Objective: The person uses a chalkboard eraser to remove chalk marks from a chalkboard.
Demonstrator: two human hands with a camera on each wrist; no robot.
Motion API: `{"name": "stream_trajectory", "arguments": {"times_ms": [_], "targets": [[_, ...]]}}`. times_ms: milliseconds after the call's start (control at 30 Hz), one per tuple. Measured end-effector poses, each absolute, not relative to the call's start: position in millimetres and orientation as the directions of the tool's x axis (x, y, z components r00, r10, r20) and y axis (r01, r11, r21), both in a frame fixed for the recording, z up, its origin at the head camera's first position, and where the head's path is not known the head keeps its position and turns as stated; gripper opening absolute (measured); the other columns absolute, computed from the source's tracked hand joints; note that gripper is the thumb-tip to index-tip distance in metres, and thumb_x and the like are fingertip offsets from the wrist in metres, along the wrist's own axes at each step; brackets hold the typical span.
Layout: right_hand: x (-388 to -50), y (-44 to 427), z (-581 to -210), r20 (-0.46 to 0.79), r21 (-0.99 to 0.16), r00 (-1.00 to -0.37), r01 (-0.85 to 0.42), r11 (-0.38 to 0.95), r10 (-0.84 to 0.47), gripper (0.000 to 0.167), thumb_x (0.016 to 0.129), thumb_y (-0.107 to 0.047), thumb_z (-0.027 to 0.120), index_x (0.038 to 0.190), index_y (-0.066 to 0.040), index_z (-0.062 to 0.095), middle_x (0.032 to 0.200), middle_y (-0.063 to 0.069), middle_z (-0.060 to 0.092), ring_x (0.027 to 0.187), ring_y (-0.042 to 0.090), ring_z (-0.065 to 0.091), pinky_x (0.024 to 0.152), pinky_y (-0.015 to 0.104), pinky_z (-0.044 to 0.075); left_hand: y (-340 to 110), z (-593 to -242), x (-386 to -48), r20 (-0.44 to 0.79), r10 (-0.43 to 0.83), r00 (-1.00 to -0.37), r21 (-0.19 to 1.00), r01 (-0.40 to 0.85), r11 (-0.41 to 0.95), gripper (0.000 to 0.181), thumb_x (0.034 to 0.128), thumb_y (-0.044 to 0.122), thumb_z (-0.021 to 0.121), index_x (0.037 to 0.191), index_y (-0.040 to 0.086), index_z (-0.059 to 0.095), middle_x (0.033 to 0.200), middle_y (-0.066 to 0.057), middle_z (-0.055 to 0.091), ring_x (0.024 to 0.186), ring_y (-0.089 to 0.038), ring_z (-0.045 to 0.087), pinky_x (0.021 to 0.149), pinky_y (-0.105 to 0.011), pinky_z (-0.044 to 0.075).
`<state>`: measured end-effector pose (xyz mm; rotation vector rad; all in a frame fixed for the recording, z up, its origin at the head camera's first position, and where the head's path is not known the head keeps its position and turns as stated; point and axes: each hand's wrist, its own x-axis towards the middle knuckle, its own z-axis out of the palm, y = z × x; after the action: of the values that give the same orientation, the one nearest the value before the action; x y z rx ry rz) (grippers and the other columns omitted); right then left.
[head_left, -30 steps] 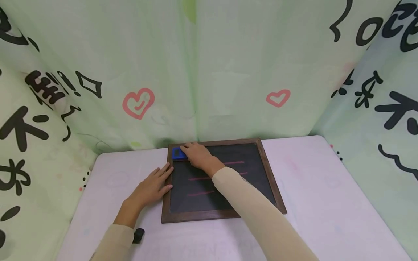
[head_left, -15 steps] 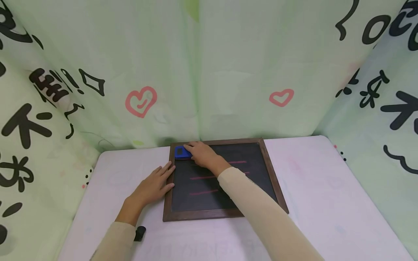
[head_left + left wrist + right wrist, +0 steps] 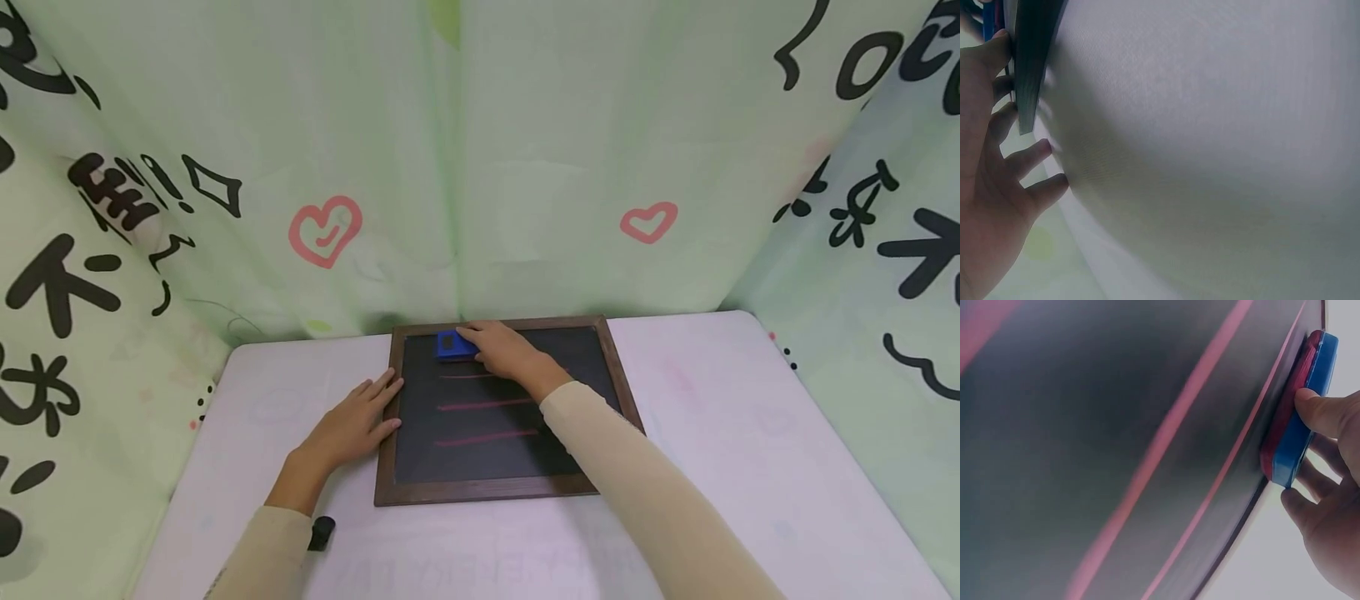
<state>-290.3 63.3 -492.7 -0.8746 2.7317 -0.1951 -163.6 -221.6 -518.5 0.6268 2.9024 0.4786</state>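
A blackboard [image 3: 480,462] in a brown wooden frame lies on the table, with pink lines [image 3: 483,406] across its dark surface. My right hand [image 3: 510,350] grips a blue eraser [image 3: 452,346] near the board's far edge; in the right wrist view the thumb and fingers of the hand [image 3: 1335,462] hold the eraser [image 3: 1304,419] by its sides, its red pad against the board. Fingers spread, my left hand [image 3: 356,425] rests on the board's left frame. The left wrist view shows that hand [image 3: 997,162] at the frame's edge [image 3: 1032,69].
A small black object [image 3: 322,533] lies beside my left forearm, partly hidden by the sleeve. The pale table [image 3: 750,467] extends on both sides of the board. Green-white curtains [image 3: 540,167] with black figures and red hearts hang behind and at the sides.
My right hand has moved to the right along the board's top with the eraser. More of the lower pink lines shows. The left hand stays on the frame.
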Motion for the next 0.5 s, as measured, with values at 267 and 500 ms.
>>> {"name": "stream_trajectory", "arguments": {"times_ms": [267,500], "targets": [[-287.6,102.3,-485.2,-0.208,-0.264,-0.795,-0.516,0.815,-0.57,0.063,0.105,-0.009,0.06,0.162,-0.01,0.034,0.166,0.015,0.036,0.152,0.037,0.037,0.123,0.049,0.036,-220.5,-516.2,-164.4,-0.068,0.421,-0.905,0.335,0.376,0.864,0.069,0.1051,0.038,0.059,0.163,0.011,0.033,0.171,-0.011,0.026,0.149,-0.052,0.034,0.113,-0.066,0.041],[-286.0,137.8,-483.5,-0.194,-0.262,-0.809,-0.502,0.824,-0.555,0.063,0.104,-0.006,0.06,0.161,-0.006,0.035,0.164,0.019,0.037,0.15,0.04,0.039,0.121,0.052,0.038,-220.3,-516.5,-163.3,-0.063,0.42,-0.905,0.334,0.378,0.863,0.069,0.1049,0.038,0.059,0.163,0.011,0.033,0.171,-0.011,0.026,0.149,-0.051,0.035,0.113,-0.066,0.04]]}}
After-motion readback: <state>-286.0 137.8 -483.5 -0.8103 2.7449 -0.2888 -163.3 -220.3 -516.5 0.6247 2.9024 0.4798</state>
